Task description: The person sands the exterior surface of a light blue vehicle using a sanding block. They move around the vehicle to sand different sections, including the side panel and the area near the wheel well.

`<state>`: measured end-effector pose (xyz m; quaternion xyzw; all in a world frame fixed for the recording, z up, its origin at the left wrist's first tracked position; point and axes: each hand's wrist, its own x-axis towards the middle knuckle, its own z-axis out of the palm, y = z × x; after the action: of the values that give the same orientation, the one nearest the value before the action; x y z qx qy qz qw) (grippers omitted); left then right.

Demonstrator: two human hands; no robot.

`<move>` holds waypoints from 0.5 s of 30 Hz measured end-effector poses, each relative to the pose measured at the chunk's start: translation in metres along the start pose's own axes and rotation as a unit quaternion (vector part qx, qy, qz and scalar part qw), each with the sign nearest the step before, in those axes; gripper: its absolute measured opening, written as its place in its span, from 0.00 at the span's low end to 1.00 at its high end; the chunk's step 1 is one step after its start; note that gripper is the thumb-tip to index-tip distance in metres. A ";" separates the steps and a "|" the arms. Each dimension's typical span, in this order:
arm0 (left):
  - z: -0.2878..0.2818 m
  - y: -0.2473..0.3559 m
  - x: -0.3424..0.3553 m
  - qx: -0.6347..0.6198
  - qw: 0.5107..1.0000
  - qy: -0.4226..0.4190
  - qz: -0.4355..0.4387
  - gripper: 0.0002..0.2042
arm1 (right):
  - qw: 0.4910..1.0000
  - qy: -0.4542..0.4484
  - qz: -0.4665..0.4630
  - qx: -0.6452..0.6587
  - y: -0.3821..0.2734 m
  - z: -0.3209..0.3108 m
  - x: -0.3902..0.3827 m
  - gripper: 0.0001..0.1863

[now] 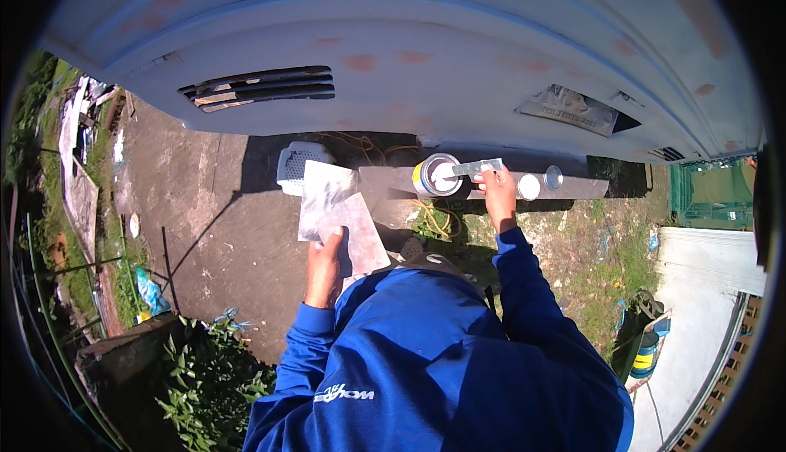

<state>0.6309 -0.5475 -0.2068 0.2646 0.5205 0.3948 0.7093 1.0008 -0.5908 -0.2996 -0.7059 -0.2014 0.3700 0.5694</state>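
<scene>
In my left hand (322, 268), fingers closed with the thumb on top, are two thin flat plates. One is a whitish plate (321, 190) with grey smears; overlapping it is a pinkish plate (360, 235). My right hand (499, 194) grips a flat, metal-looking scraper (476, 168) by its right end. The scraper's left end reaches into an open can (419, 177) with a yellow and dark label. White paste (443, 175) shows in the can and around that end. Just right of the hand lie a round white lid (529, 187) and a small round tin (553, 177).
A long narrow board (585, 191) carries the can and lids. Ahead stands a large bluish-grey panel (458, 67) with reddish patches and slotted vents (262, 88). A white perforated stool (299, 164), yellow hose (435, 219) and leafy bush (213, 378) are around me.
</scene>
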 end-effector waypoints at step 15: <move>0.023 0.037 0.000 0.035 0.972 -0.212 -0.098 0.22 | 0.920 -0.162 -0.254 -0.252 -0.072 0.026 -0.114 0.27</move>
<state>0.6421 -0.5269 -0.1707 0.3147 0.3954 0.2401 0.8288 0.9172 -0.6345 -0.1998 -0.6815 -0.5499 0.2589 0.4076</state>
